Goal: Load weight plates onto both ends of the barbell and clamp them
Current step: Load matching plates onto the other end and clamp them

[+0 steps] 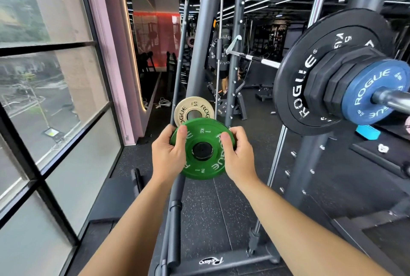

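A green 1 kg Rogue plate (200, 166) sits on a storage peg of the rack, its black hub showing in the centre. My left hand (167, 153) grips its left rim, thumb on the face. My right hand (237, 156) grips its right rim the same way. Behind it a white 0.5 kg plate (188, 107) hangs on a higher peg. At the right the barbell sleeve (390, 98) carries a large black 5 kg plate (295, 89), a black angular plate (326, 80) and a small blue plate (372, 93).
Grey rack uprights (204, 31) rise just behind the plates. A large window (44, 98) fills the left side. The rack's base frame (210, 261) lies on the black rubber floor below my arms. A bench (264, 92) and other machines stand further back.
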